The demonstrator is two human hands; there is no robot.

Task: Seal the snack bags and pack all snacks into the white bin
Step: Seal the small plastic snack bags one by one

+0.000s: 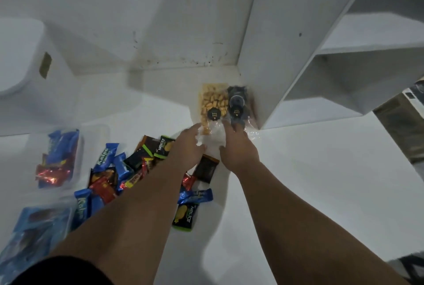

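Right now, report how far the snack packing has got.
Done: little that shows; some bars sit in a clear container. In hand: the left hand and right hand are at the near ends of the yellow snack bag and dark snack bag. Left: the loose bars still litter the table; the white bin stands apart.

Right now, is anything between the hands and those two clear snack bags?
Nothing visible: the left hand and right hand already rest on the near ends of the yellow snack bag and dark snack bag.
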